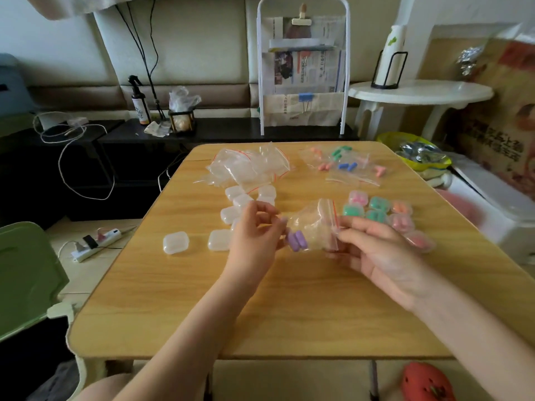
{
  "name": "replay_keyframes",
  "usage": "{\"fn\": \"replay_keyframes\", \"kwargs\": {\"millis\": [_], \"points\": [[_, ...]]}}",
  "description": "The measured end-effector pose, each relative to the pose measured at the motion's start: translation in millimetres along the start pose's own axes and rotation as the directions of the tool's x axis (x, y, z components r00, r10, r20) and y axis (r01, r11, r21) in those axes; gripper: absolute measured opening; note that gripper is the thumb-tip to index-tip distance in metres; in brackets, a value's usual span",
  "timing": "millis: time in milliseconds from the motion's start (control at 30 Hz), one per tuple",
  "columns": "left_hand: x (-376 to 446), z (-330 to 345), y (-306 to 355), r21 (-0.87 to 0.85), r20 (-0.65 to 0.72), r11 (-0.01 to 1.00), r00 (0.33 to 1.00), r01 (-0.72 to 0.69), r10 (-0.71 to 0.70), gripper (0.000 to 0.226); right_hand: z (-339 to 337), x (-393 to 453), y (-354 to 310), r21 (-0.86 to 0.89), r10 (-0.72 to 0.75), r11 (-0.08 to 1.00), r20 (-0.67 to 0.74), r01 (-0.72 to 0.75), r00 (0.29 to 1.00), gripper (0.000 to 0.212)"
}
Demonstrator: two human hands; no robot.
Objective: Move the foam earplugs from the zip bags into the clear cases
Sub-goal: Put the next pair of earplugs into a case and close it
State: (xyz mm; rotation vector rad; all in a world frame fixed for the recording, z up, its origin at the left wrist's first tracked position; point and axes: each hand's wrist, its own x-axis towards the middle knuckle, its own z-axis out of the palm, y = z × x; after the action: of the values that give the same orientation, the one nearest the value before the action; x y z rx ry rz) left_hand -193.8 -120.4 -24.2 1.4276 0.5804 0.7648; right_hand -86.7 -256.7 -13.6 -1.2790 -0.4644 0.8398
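Both hands hold one small zip bag [314, 224] above the wooden table [289, 299]. My left hand [254, 235] pinches its closed end, where purple earplugs [296, 241] lie inside. My right hand [373, 250] pinches the red-striped mouth end. Several empty clear cases [175, 242] sit left of the hands. Cases filled with pink, green and orange earplugs [379, 211] cluster to the right. Zip bags with orange, green and blue earplugs [341, 164] lie at the back right, and a heap of empty bags [249, 166] at the back left.
A white newspaper rack [302, 68] stands behind the table. A white round side table [419, 92] is at the right, a power strip [97, 243] with cables on the floor at the left, and a green chair [26, 273] near the left edge.
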Motion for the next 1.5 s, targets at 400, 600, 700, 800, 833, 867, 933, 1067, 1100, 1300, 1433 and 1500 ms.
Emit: {"fn": "replay_keyframes", "kwargs": {"millis": [400,600,700,800,833,867,933,1067,1100,1300,1433,1500], "points": [[-0.8,7.0,-5.9,0.291,-0.135,0.905,0.923,-0.309,0.359,0.020,-6.7,-3.3,5.2,-0.020,-0.079,0.997,-0.250,0.076,0.965,0.021],[-21.9,11.4,6.3,0.304,0.063,0.824,0.873,-0.478,0.483,0.019,0.6,-7.3,12.6,-0.118,-0.153,0.985,-0.232,0.128,0.961,0.026],[-34.3,19.8,6.0,0.108,0.238,0.947,0.933,-0.303,0.272,0.030,6.6,-14.7,14.9,-0.308,-0.201,0.938,-0.113,0.158,0.973,0.024],[-34.4,21.0,3.3,0.091,0.274,0.983,0.953,-0.158,0.128,0.026,8.2,-19.1,17.4,-0.558,-0.333,0.787,-0.025,0.264,0.942,0.029],[-33.2,20.0,2.1,0.094,0.287,0.987,0.953,-0.128,0.097,0.022,7.8,-19.1,19.1,-0.629,-0.383,0.719,-0.005,0.295,0.924,0.031],[-32.6,18.9,1.3,0.102,0.301,0.988,0.950,-0.116,0.081,0.020,7.8,-19.4,19.6,-0.678,-0.418,0.664,0.010,0.314,0.908,0.032],[-32.1,17.0,0.1,0.125,0.315,0.985,0.946,-0.121,0.076,0.019,5.9,-18.5,20.7,-0.702,-0.438,0.621,0.059,0.349,0.897,0.033],[-28.6,13.1,-1.9,0.102,0.311,0.989,0.948,-0.104,0.067,0.023,4.0,-20.2,20.8,-0.616,-0.385,0.648,0.243,0.448,0.890,0.021],[-27.4,12.0,-2.4,0.112,0.307,0.988,0.949,-0.107,0.068,0.023,3.9,-20.5,21.3,-0.607,-0.390,0.640,0.272,0.472,0.880,0.019],[-32.2,15.3,-6.5,0.276,0.267,0.919,0.941,-0.282,0.209,0.021,8.1,-20.1,28.2,-0.631,-0.514,0.573,0.221,0.523,0.829,0.024],[-36.3,23.5,-5.6,0.386,0.278,0.781,0.869,-0.491,0.409,0.029,18.0,-20.8,31.4,-0.612,-0.585,0.558,0.191,0.561,0.789,0.021],[-37.0,32.2,-3.9,0.347,0.263,0.790,0.861,-0.505,0.435,0.032,19.6,-20.2,30.3,-0.590,-0.611,0.570,0.162,0.572,0.775,0.021]]}}
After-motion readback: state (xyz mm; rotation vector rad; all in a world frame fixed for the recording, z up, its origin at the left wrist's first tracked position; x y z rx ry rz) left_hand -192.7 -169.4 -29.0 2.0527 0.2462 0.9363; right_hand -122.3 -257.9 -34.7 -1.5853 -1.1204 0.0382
